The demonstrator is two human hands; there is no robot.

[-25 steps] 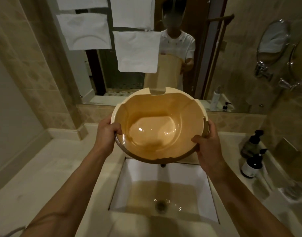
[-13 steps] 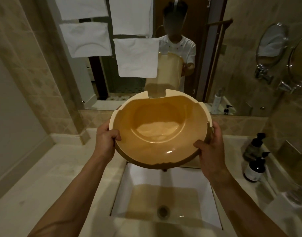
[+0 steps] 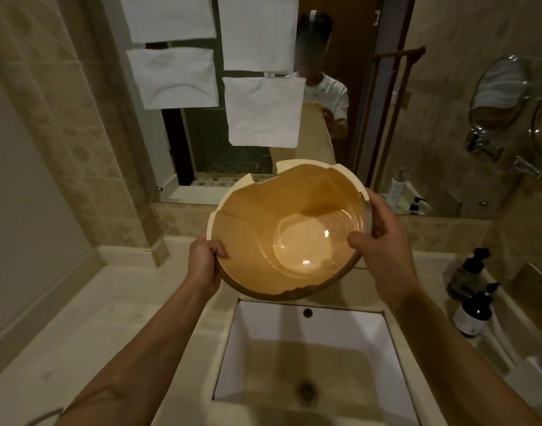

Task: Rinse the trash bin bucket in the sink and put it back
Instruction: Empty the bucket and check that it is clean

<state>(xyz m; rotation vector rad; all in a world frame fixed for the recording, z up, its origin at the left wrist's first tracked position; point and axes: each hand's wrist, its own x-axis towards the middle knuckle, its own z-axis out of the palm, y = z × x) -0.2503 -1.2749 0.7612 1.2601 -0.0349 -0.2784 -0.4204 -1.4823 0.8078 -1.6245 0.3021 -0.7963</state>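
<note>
I hold a cream plastic trash bin bucket (image 3: 263, 222) in the air above the rectangular white sink (image 3: 312, 339), its opening facing me. The bucket is tilted so its bottom leans to the right, and a little water glistens there. My left hand (image 3: 203, 262) grips the rim at the lower left, thumb inside. My right hand (image 3: 383, 241) grips the right rim, thumb hooked over the edge. The drain (image 3: 306, 390) lies in shadow below.
Two dark pump bottles (image 3: 472, 312) stand on the counter to the right of the sink. A mirror (image 3: 325, 96) with white cloths stuck on it fills the wall ahead. A chrome round mirror (image 3: 498, 93) juts from the right wall. Pale counter (image 3: 119, 318) spreads to the left.
The bucket has swung and tilted toward the right, and the water inside has shifted to its right side. Both hands kept their grip on the rim.
</note>
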